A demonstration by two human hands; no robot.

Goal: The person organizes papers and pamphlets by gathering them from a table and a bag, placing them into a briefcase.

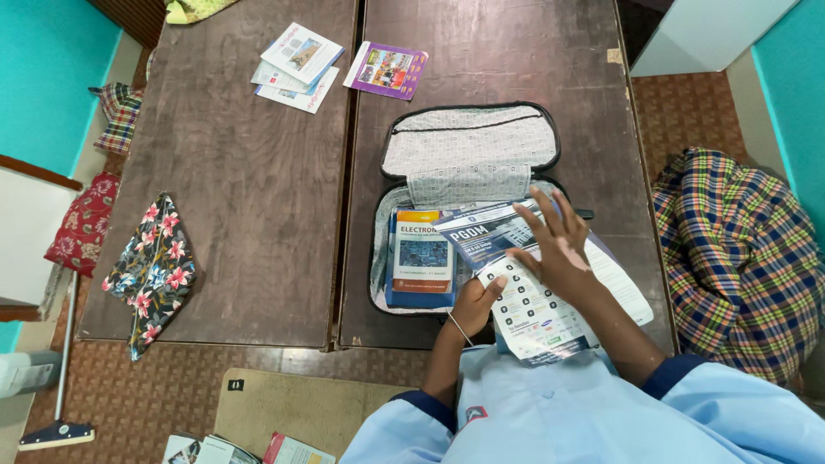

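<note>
Left hand (475, 302) pinching brochure (550, 283) lower edge; right hand (559, 245) flat, open, pressing on top; keep level over case (468, 137), beside book (421, 258).

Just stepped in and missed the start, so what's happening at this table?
A person in a light blue shirt stands over an open suitcase on a dark wooden table. Both hands are on a large printed brochure over the case: the left hand grips its near edge, the right hand lies flat on top. A book already lies inside the case. More booklets sit at the table's far end.
</note>
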